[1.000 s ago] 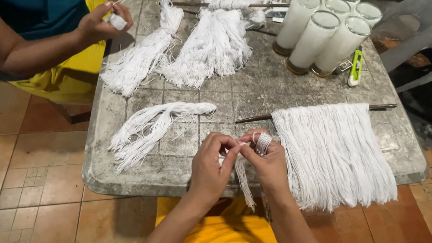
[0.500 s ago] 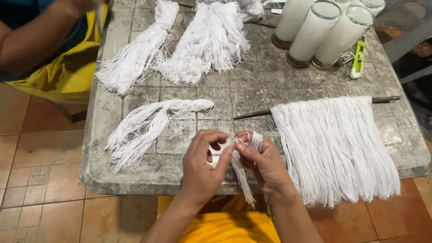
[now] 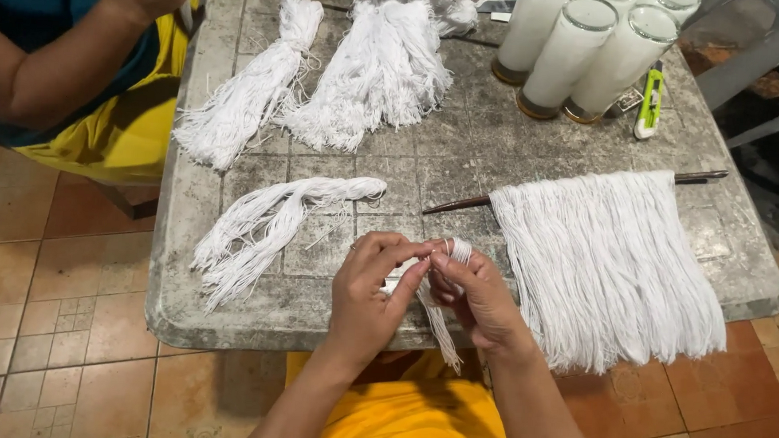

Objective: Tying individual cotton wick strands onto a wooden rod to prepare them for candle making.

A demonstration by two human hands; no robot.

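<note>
Left hand (image 3: 368,289) and right hand (image 3: 479,295) pinched together on small string bundle (image 3: 442,324) at table edge (image 3: 224,330), strands hanging toward 6 o'clock; rod (image 3: 461,202) at 1 o'clock, nearer right hand.

Bare table (image 3: 464,152) between string bundles (image 3: 269,226), candles (image 3: 562,55) behind.

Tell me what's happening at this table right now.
A person in yellow holds a small bundle of white strings pinched between the left hand and the right hand at the near edge of the grey table. To the right, a curtain of strings hangs from a thin rod. Loose bundles lie to the left. Tall white glass candles stand at the far side. Another person's arm shows at upper left.
</note>
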